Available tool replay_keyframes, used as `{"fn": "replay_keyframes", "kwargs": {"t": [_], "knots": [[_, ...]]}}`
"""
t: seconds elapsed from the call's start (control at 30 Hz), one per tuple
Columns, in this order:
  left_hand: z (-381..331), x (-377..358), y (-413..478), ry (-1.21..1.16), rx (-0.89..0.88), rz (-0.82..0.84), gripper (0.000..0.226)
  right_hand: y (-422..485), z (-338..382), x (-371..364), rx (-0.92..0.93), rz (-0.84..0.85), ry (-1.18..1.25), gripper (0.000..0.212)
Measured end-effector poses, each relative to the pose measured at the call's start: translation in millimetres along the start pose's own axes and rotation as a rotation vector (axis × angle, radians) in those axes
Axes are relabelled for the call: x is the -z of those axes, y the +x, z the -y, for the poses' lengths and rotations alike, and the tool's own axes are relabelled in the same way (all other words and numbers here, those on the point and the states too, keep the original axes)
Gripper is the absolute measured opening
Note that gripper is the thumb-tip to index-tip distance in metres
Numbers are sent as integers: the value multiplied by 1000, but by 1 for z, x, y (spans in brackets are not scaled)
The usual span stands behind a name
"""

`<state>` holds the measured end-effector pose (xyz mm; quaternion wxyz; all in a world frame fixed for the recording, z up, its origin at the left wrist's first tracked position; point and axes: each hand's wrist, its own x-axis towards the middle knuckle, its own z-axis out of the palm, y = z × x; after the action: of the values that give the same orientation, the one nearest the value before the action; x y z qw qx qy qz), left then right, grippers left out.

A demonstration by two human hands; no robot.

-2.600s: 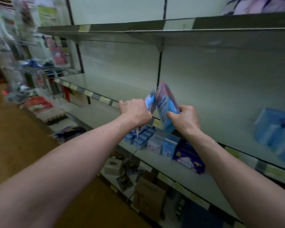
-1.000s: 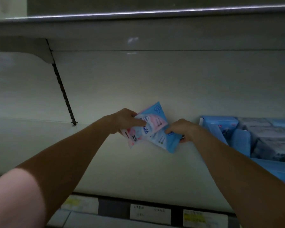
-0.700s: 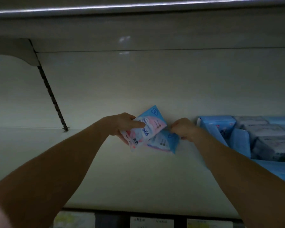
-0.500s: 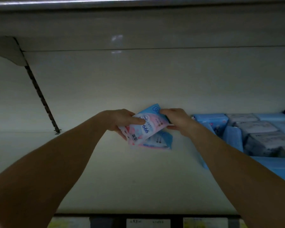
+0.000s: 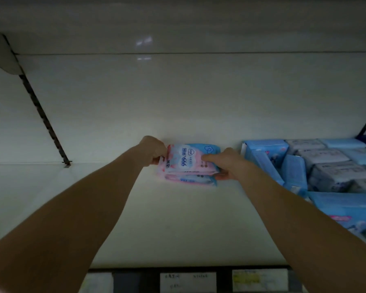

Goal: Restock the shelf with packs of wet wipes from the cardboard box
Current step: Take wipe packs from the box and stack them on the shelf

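Two pink-and-blue packs of wet wipes lie stacked at the back of the pale shelf (image 5: 178,218), close to the rear wall. The top pack (image 5: 191,159) lies flat with its printed face up; the lower pack (image 5: 190,180) peeks out beneath it. My left hand (image 5: 153,150) grips the top pack's left end. My right hand (image 5: 225,163) holds the stack's right end, thumb on top and fingers under the edge. The cardboard box is out of sight.
Blue and grey packs of tissue goods (image 5: 317,166) fill the shelf's right side, close to my right forearm. A slotted upright (image 5: 42,115) runs down the back wall at left. Price labels (image 5: 187,282) line the shelf's front edge. Another shelf hangs overhead.
The tilted packs have been laid flat and squared into a stack against the back wall. My right hand shifted from the top pack's upper corner to the stack's right end.
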<state>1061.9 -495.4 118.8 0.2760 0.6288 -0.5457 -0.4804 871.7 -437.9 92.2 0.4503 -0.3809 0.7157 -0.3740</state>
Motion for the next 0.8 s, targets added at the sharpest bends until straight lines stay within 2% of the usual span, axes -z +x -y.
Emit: {"fn": "replay_keyframes", "kwargs": {"t": [0.1, 0.13, 0.2, 0.23, 0.3, 0.37, 0.47, 0.57, 0.67, 0.73, 0.8], "knots": [[6, -7, 8, -46, 6, -28, 20, 0, -3, -1, 44, -45, -141, 26], [7, -8, 8, -42, 11, -19, 16, -1, -5, -1, 53, -68, -212, 28], [10, -7, 9, 93, 34, 21, 12, 0, -10, -2, 51, -75, -349, 36], [12, -7, 8, 193, 57, 48, 20, 1, -11, -3, 41, -55, -394, 39], [16, -8, 5, 281, 124, 131, 26, 3, -14, -4, 9, 3, -389, 44], [16, -11, 2, 219, 178, 196, 17, 3, -13, -3, 3, 49, -309, 52], [14, -19, 0, 216, 115, 148, 17, 5, -11, -5, 33, 42, -214, 66], [15, -24, -5, 197, 48, 134, 34, 7, -11, -4, 108, 5, -336, 59], [21, -14, -4, 82, 30, 215, 76, 4, -7, 1, 161, 35, -523, 60], [22, -9, -5, 143, -18, 307, 86, 1, -6, 3, 167, 62, -659, 67], [24, -14, -7, 279, -92, 350, 86, 0, -8, 1, 194, 44, -792, 72]]}}
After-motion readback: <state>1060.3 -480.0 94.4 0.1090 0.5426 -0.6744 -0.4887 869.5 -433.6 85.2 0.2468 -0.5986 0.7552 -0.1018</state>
